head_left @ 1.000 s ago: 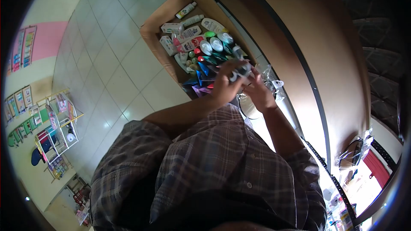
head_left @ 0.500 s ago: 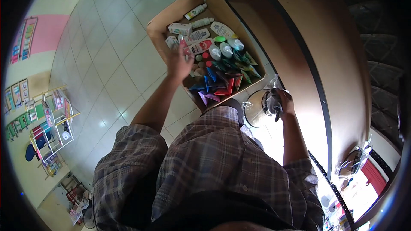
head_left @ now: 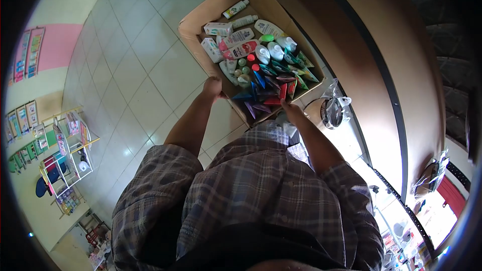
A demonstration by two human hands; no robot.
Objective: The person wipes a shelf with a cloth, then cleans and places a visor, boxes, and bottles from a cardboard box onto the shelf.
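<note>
In front of me is an open cardboard box (head_left: 198,20) filled with toiletries. White bottles (head_left: 275,50), a red-labelled bottle (head_left: 241,49), small cartons (head_left: 218,29) and several coloured pouches (head_left: 258,81) are packed inside. My left hand (head_left: 213,88) grips the box low on its left side, its fingers partly hidden. At the near right edge, my right hand (head_left: 292,112) holds the rim with the thumb on top; its other fingers are out of sight. Just right of that hand lies a round tan-and-black item (head_left: 331,113) in clear plastic.
A long brown shelf unit (head_left: 371,70) with a black edge runs along the right. Pale floor tiles (head_left: 130,70) spread to the left. Further left stands a white wire display rack (head_left: 75,165) with goods. Another plastic-wrapped item (head_left: 429,178) is at the lower right.
My right hand has let go of the plastic-wrapped round item and taken the box's near edge. My left hand has moved from the bottles inside to the box's outer left side.
</note>
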